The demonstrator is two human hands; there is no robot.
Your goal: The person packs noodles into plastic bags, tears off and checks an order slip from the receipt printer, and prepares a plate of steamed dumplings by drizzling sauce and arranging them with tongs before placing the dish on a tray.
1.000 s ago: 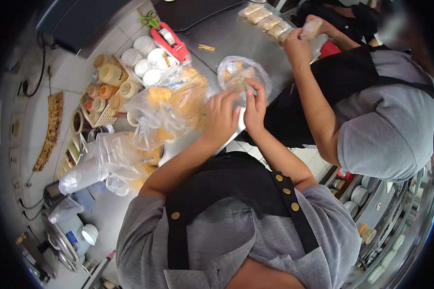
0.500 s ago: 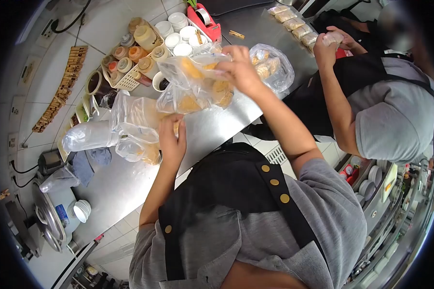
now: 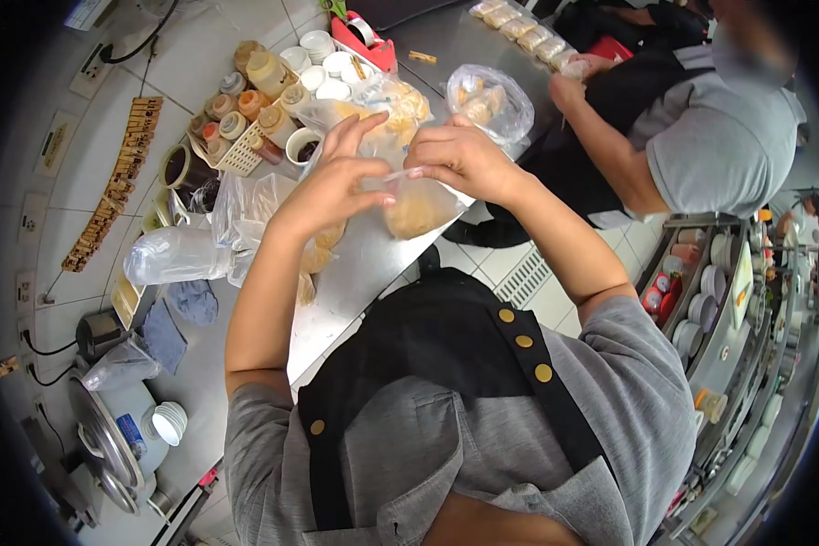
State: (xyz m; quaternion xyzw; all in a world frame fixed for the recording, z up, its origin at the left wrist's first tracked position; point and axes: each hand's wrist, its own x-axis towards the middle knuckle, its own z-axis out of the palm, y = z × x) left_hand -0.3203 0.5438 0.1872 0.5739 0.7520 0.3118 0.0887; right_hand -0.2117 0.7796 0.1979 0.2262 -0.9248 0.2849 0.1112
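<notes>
Between my hands hangs a clear plastic bag (image 3: 417,211) with yellowish-brown food in its bottom, close to the counter's front edge. My right hand (image 3: 469,162) pinches the top of this bag. My left hand (image 3: 341,182) is at the bag's other top corner, its thumb and a finger closed on the plastic rim and the other fingers raised. Behind my hands lies another clear bag of yellowish food (image 3: 400,98), partly covered by them. To the right, an open clear bag (image 3: 490,105) holds several wrapped pieces.
A co-worker (image 3: 610,136) stands at the right, hands near a row of packets (image 3: 523,35). Sauce bottles fill a basket (image 3: 241,155) beside white lids (image 3: 332,68) and a red tape dispenser (image 3: 364,41). More plastic bags (image 3: 177,255) lie left; a lidded pot (image 3: 136,428) stands lower left.
My left hand has risen from the counter's front to the bag's rim. My right hand has come down and right from the bag pile, with the food bag now hanging between both hands.
</notes>
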